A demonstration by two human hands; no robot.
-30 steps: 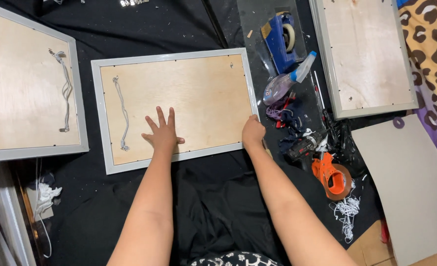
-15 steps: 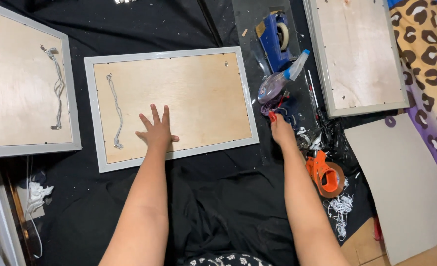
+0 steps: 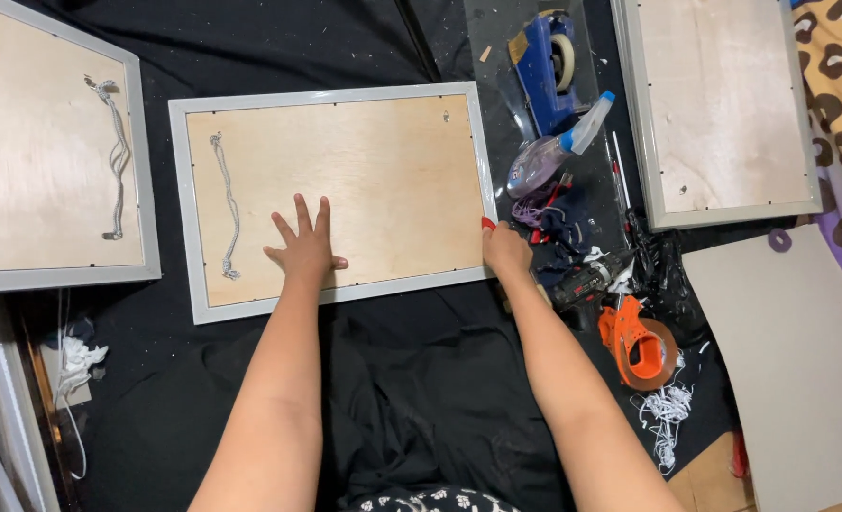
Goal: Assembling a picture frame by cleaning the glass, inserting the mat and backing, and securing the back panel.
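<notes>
A grey picture frame lies face down on black cloth, its plywood back up, with a white cord fixed along its left side. My left hand rests flat on the plywood with fingers spread, near the frame's lower edge. At the frame's lower right corner my right hand is curled, touching the rim. A small red thing shows at its fingertips; what it is cannot be made out.
Two more face-down frames lie at the left and the upper right. To the right of my right hand are a blue tape dispenser, a spray bottle, a drill, an orange tape dispenser, white string and a grey board.
My right hand went from the frame's lower right corner out to the tool pile, then came back to the corner with a red thing at its fingertips. My left hand stayed flat.
</notes>
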